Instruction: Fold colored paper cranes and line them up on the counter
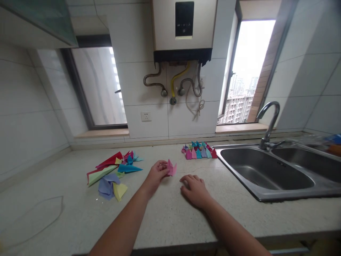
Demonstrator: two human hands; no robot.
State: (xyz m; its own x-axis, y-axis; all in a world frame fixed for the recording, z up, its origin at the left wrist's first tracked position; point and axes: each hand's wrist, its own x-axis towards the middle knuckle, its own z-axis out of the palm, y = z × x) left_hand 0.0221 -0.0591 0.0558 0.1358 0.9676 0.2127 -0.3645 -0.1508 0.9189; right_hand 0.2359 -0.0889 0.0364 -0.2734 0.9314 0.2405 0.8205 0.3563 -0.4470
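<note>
Left hand (157,174), ctr of frame, pinches a small pink folded-paper piece w/ pointed tips (171,168) btwn thumb & fingers; piece sits approx. mid-frame, just above the pale speckled stone counter (165,220) or touching it (can't tell which). Right hand (195,190), just right of ctr, is released: fingers loosely curled, palm down, near the pink piece but apart from it.

Left-ctr of frame: loose heap of coloured paper on counter. Incl. long red folded paper (110,160), pale-green cone-like folded sheet (102,175), bright-blue pointed paper fold (129,168), crumpled lavender paper (106,186) & pale-yellow paper piece (119,191) at its lower edge. Some overlap; exact no. unclear.

Right of ctr, farther back: cluster of small upright folded-paper pieces (198,153), close together, front ones in a row; colours incl. magenta, pink, teal, lavender, red. Cluster's right end is just beside the stainless-steel double-bowl sink (282,195), R side of frame, w/ curved chrome faucet (274,113) behind.

Top ctr: wall-mounted beige water heater w/ black panel (165,25), yellow pipe (173,82) below.
</note>
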